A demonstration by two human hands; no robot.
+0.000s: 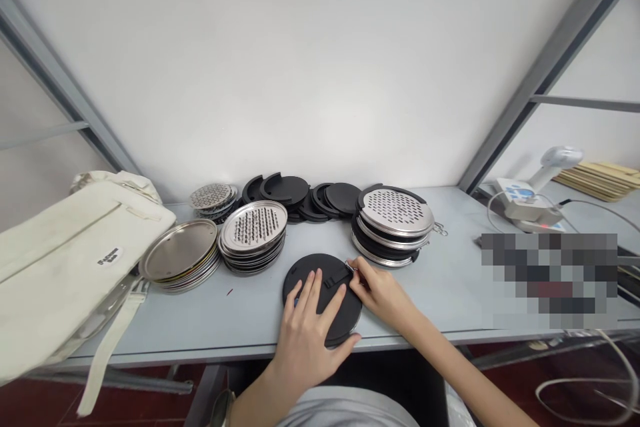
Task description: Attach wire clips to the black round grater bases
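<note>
A black round disc point(320, 268) lies flat near the table's front edge. Spread across its top with fingers apart is my left hand point(310, 327), the thumb at the right rim. My right hand point(375, 287) pinches a small metal clasp point(349, 266) at the disc's upper right edge; the fingertips partly cover it. To the right behind stands a stack of finished-looking round graters point(395, 211) with black rims and a metal clasp sticking out. Left of the disc is a pile of perforated metal grater plates point(254, 227).
Plain metal discs point(183, 250) are stacked at the left, beside a cream bag point(95, 247) with a hanging strap. Black plastic discs and rings point(343, 199) lie along the wall, near small grater plates point(213, 196). Farther right stands a handheld scanner point(555, 163) on its base.
</note>
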